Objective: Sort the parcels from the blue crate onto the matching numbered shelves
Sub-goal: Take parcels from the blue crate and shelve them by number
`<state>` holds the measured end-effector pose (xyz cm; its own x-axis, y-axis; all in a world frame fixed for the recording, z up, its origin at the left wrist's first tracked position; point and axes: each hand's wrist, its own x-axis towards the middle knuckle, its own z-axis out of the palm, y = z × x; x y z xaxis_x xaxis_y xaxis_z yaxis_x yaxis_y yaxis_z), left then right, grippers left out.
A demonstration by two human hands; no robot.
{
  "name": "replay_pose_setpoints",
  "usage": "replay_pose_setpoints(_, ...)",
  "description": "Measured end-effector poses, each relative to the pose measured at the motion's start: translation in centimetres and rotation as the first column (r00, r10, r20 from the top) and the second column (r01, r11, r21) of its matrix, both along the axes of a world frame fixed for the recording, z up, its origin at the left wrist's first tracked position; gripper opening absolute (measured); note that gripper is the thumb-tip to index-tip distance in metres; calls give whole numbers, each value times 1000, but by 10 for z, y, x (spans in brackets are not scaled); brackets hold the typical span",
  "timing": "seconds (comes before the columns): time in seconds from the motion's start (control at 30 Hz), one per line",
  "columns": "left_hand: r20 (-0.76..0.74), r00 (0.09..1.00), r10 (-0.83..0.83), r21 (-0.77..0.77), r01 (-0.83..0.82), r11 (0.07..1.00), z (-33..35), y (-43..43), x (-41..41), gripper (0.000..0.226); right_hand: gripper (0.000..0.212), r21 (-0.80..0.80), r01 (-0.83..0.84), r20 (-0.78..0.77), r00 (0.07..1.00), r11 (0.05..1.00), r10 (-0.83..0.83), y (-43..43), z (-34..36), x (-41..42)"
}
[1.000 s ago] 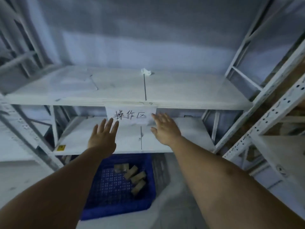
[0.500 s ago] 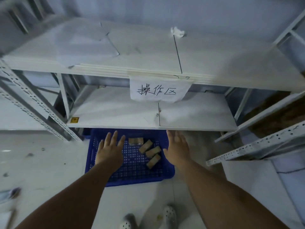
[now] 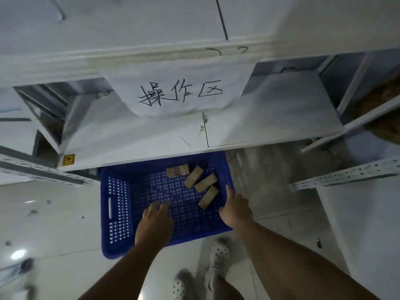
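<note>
L grip [image 3: 154, 224] empty over crate [image 3: 116, 213], R grip [image 3: 236, 210] at rim; 3 parcels [image 3: 205, 182] diagonal.

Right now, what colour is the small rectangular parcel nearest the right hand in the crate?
Light brown; the small rectangular parcel shows best in the head view.
</note>
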<state>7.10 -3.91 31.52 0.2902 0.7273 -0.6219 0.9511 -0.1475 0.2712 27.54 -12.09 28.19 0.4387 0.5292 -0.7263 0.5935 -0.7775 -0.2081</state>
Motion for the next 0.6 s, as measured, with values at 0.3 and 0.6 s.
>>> replay_pose_setpoints(0.3,21,997,-68,-152,70,986,-161,27,46,41,73,-85,99,-143,984,991,-111,-3,-143,19)
replay_pose_setpoints(0.6,-19,968,-250,-187,242,952,-341,50,62,28,65,-89,140,-300,940,986,-160,19,-313,8)
